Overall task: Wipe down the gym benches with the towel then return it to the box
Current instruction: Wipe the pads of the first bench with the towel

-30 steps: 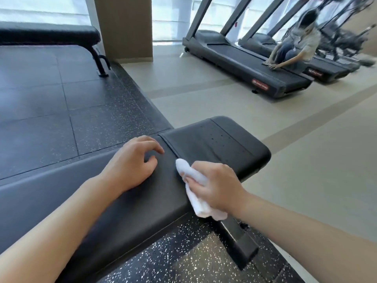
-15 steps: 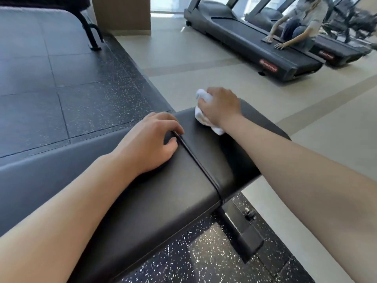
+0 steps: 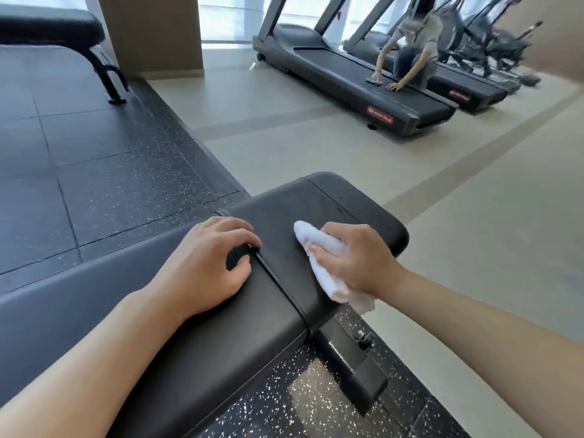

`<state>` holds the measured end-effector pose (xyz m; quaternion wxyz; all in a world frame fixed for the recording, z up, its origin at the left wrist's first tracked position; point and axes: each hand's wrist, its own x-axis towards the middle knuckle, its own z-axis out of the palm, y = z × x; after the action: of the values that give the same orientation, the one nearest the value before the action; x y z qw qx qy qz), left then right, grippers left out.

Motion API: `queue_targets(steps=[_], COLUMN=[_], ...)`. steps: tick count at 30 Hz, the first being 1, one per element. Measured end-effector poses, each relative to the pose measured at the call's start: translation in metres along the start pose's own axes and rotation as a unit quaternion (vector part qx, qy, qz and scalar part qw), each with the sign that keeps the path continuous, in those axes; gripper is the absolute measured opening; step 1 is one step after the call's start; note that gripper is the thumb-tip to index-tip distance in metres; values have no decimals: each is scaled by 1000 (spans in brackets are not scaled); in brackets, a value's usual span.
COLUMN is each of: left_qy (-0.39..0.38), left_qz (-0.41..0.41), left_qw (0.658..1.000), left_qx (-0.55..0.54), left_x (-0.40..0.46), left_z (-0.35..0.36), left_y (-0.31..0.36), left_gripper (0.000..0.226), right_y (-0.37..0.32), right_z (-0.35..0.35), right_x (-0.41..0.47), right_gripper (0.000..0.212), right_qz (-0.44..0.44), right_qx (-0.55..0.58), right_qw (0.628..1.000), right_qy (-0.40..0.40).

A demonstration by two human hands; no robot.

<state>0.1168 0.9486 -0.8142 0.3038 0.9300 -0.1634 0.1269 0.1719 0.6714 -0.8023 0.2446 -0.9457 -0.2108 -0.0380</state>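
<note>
Nearest the camera, the bench's steel base bracket [image 3: 354,371] sits on the speckled rubber floor [image 3: 278,415] under the padded bench [image 3: 221,336]. The left hand [image 3: 205,267] rests on the long pad just short of the seam, fingers loosely curled with the tips at the gap, holding nothing. The right hand [image 3: 357,257] grips a bunched white towel [image 3: 319,260] and presses it onto the short end pad [image 3: 316,203]; one tail pokes forward past the fingers, the other hangs off the pad's near edge.

The risks look modest. That loose tail could drag on the floor and carry grit back onto the vinyl, and a wad this tight probably skips the seam and the far rounded edge — the pad would look done without being done. Leaning on the left hand might rock the bench.

Further off, a second bench [image 3: 50,26] waits on the dark tiles [image 3: 63,153], apparently unwiped. A person [image 3: 410,49] crouches on a treadmill [image 3: 347,80] beyond. No box shows anywhere.
</note>
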Motion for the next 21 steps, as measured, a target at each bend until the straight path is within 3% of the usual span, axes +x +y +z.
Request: queue_targets(steps=[5,9,15,21], left_qy=[-16,-28,-27,-27], left_qz=[-4,-3,2,-9], left_qw=[1000,1000,1000,999], left_qx=[-3,-5,-3,19], left_x=[7,8,-2,-20], left_z=[-1,-1,-8,-4], left_y=[-4,-7,-6,8], left_gripper=[23,24,33,32], right_y=[16,-11,-62,-19], right_z=[12,37,44,4], right_x=[94,142,66,-19], right_gripper=[33,31,35,39], right_qz=[65,81,-9,15], right_qx=[-90,-102,-66,-47], right_qw=[992,989,997,999], right_qy=[59,76,48,7])
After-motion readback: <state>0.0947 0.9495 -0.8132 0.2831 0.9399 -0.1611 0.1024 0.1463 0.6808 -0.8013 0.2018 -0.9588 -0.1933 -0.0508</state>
